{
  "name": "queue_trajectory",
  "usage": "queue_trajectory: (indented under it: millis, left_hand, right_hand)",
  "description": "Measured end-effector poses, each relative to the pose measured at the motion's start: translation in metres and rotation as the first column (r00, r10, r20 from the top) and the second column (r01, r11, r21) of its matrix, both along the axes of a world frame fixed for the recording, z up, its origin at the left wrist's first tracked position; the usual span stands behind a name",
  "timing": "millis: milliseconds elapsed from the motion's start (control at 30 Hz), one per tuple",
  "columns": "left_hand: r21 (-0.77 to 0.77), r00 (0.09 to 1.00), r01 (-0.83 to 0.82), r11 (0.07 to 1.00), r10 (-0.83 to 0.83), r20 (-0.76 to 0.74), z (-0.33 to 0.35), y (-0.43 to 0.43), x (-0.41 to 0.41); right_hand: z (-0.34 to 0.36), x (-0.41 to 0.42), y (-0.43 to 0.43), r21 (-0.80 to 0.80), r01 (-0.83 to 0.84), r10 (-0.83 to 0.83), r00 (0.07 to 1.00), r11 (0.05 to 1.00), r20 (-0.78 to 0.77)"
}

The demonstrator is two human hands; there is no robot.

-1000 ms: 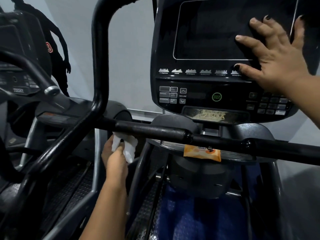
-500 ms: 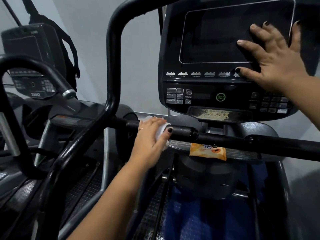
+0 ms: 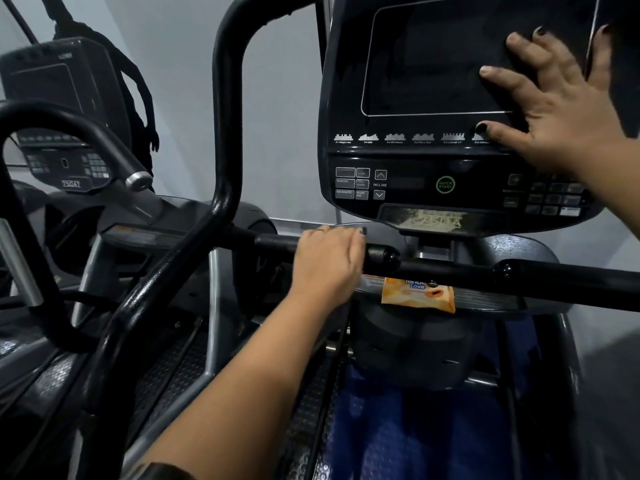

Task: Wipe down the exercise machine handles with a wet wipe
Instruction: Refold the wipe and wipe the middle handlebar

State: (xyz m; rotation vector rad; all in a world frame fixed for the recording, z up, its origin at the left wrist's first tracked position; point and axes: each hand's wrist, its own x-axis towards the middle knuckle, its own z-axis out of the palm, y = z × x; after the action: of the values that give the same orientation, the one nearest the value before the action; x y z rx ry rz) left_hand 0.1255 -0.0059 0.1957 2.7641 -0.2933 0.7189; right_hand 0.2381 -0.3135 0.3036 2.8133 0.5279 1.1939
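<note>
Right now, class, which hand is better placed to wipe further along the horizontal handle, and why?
Left. The left hand is wrapped over the handle, where a wipe would be; none shows. The right hand lies flat, open, on the console.

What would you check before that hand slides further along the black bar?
1. Left hand wrapped over the horizontal handlebar: ok.
2. Wet wipe under the palm: cannot tell, the hand hides it.
3. Right hand braced flat on the console, clear of the bar: ok.
4. Bar to the right free of obstacles: ok, though a joint knob sits just beside the fingers.
5. Orange wipes packet on the ledge below the bar, out of the path: ok.
</note>
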Motion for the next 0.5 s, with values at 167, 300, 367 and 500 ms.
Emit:
queue_trajectory:
  millis: [167,300,367,500]
  left_hand:
    - [0.083,0.983,-0.097,0.992,0.108,-0.147,0.012,0.042,0.021]
    - [0.163,0.968,-0.091,0.982,0.126,-0.218,0.018,0.046,0.029]
    - [0.164,0.959,-0.044,0.985,0.087,-0.269,0.024,0.034,0.029]
    - [0.163,0.945,0.065,0.984,-0.008,-0.328,0.03,-0.003,0.026]
  right_hand:
    - [0.001,0.0,0.0,-0.007,0.0,0.0,1.0,1.0,-0.009]
    - [0.0,0.001,0.0,-0.004,-0.002,0.002,1.0,1.0,0.002]
    - [0.0,0.001,0.0,-0.009,-0.006,0.006,1.0,1.0,0.0]
    - [-0.001,0.001,0.0,-0.004,-0.007,0.007,1.0,1.0,0.003]
